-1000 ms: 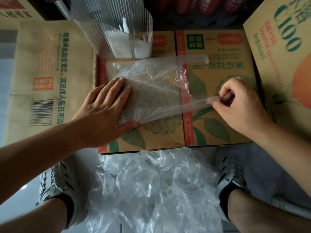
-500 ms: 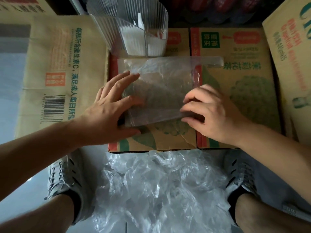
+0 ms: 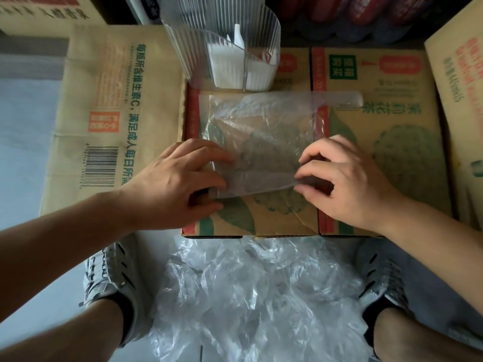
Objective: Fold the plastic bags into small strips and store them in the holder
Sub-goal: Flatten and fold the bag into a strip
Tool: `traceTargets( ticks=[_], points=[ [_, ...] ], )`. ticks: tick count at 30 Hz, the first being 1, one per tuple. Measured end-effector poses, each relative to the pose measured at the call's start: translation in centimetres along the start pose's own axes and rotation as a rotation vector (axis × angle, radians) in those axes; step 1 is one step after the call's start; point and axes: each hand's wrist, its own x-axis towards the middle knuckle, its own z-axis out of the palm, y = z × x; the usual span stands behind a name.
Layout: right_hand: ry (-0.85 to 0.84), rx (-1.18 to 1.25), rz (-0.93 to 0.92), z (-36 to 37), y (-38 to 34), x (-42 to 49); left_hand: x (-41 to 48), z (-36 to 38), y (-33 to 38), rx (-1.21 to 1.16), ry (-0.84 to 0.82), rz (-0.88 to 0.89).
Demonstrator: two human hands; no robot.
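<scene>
Now the left hand [image 3: 177, 184] is leaving its flat press, joining the right hand [image 3: 345, 178] in pinching the near edge of the clear plastic bag [image 3: 261, 126] on the cardboard box [image 3: 261, 220], seemingly for 1 fold.

The bag [image 3: 261, 126] lies flat on the box [image 3: 277, 220]. The holder [image 3: 222, 53] stands behind it, at the box's far edge. My left grip [image 3: 172, 186] is on the bag's near-left corner, my right grip [image 3: 347, 184] on its near-right. Loose bags [image 3: 248, 296] lie on the floor [image 3: 26, 152] before the box.
</scene>
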Motion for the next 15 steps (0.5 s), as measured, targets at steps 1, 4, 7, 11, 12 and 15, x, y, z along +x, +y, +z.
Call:
traceTargets(
  ticks=[1, 4, 7, 11, 12, 15],
  points=[
    [-0.001, 0.002, -0.001, 0.01, -0.03, 0.07, -0.07, 0.01, -0.05, -0.004, -0.015, -0.012],
    [0.005, 0.005, -0.004, 0.04, -0.14, 0.26, -0.07, 0.02, -0.05, -0.016, 0.003, -0.052],
    [0.013, 0.035, 0.014, 0.0, -0.22, 0.39, 0.03, 0.19, 0.24, -0.019, 0.031, -0.068],
    [0.015, 0.092, 0.052, -0.13, -0.22, 0.44, 0.01, 0.15, 0.36, -0.027, 0.054, -0.093],
    [0.014, 0.105, 0.063, -0.19, -0.21, 0.47, 0.03, 0.13, 0.42, -0.019, 0.048, -0.104],
    [0.017, 0.142, 0.087, -0.27, -0.25, 0.52, 0.23, 0.21, 0.66, 0.019, 0.049, -0.122]
  ],
)
